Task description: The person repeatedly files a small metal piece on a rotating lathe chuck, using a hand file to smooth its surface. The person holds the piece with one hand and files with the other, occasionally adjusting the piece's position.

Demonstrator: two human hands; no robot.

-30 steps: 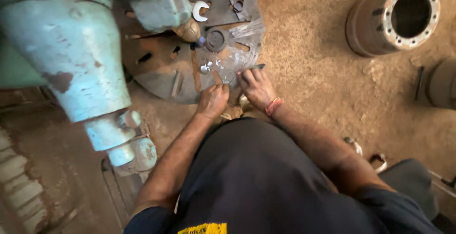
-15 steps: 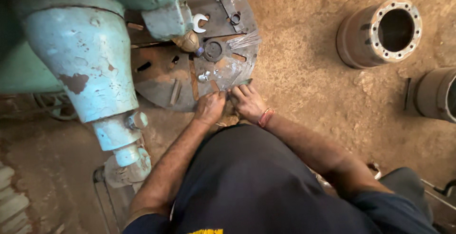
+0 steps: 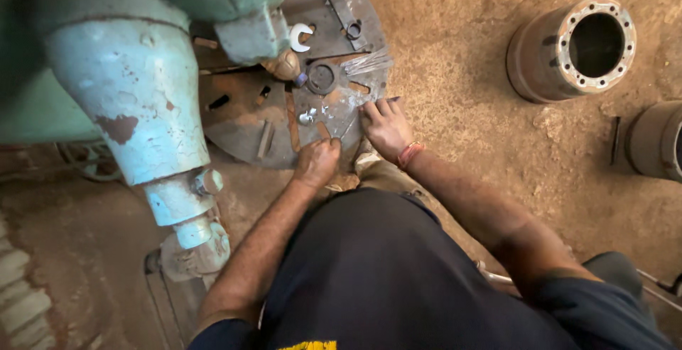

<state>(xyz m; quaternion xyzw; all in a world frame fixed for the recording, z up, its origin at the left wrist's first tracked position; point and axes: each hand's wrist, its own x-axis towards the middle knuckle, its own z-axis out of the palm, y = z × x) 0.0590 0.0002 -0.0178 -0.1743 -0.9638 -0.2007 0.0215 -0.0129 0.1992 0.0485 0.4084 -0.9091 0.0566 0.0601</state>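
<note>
The round slotted machine table [image 3: 241,126] lies low over the dirt floor [image 3: 462,73], rusty steel with bright shavings [image 3: 366,62] scattered on it. It looks heavy and stiff, with sharp slot edges and swarf that would cut, so the plain outer rim is the safest place to take hold. The left hand [image 3: 317,162] is clenched at the near rim; what it grips, if anything, I cannot tell. The right hand [image 3: 385,127] rests flat with fingers spread, released, touching the rim beside it. An open-end spanner [image 3: 300,36] lies further up the table, under the pale green machine column [image 3: 138,98]. Well apart on the floor stands a flanged brake drum [image 3: 572,48]
</note>
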